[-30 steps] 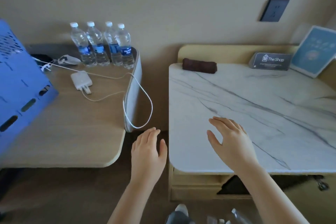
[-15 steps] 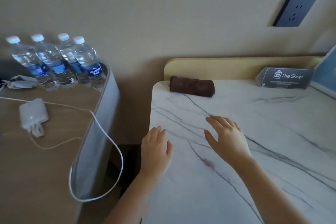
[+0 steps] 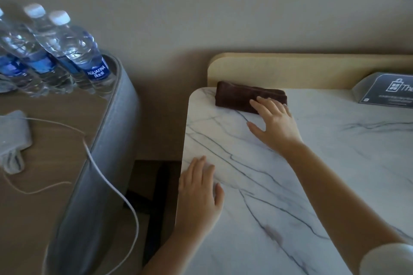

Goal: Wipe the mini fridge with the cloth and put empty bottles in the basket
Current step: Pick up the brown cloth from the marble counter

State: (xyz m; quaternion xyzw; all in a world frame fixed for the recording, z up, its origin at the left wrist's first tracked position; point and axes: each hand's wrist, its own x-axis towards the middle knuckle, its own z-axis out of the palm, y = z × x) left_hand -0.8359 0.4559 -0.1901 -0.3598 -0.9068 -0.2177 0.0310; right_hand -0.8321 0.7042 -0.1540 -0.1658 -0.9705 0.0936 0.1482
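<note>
On the marble top (image 3: 335,163), the right hand (image 3: 276,125) touches the cloth (image 3: 234,98).

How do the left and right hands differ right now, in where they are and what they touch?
The right hand reaches to the back of the marble top, fingers laid on the brown cloth; the left hand lies flat at its left edge, off the cloth. The right hand's thumb spreads wide; the left hand's sits close. Both are open, gripping nothing.
</note>
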